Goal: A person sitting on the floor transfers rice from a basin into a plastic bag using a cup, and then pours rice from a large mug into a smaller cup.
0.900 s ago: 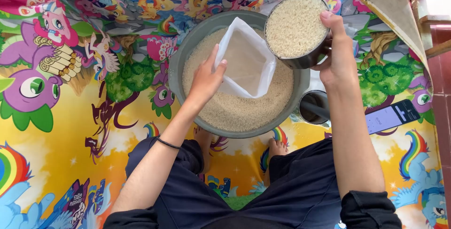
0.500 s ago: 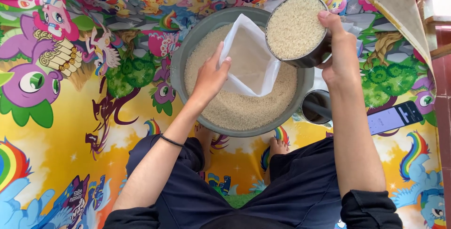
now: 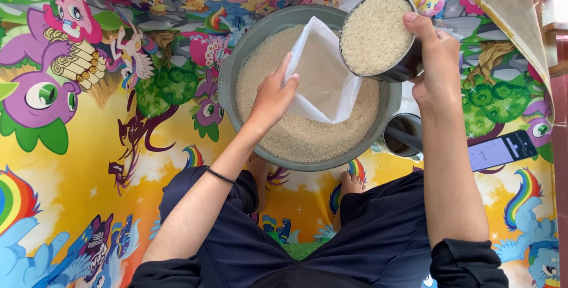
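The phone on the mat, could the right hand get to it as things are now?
Probably not at once: the right hand is gripping the rice-filled tin, though the phone lies uncovered beside that forearm.

Hands [image 3: 273, 96] hold bag [image 3: 322, 75], rice-filled can [image 3: 377, 35]

A bright cartoon-printed mat [image 3: 89, 146] covers the floor. A phone [image 3: 502, 149] lies on it at the right, near a dark empty cup [image 3: 403, 135].

A bright cartoon-printed mat [image 3: 89, 146] covers the floor. On it sits a grey basin [image 3: 236, 75] of rice; a dark metal cup [image 3: 405, 134] stands just right of it, a phone [image 3: 502, 149] farther right.
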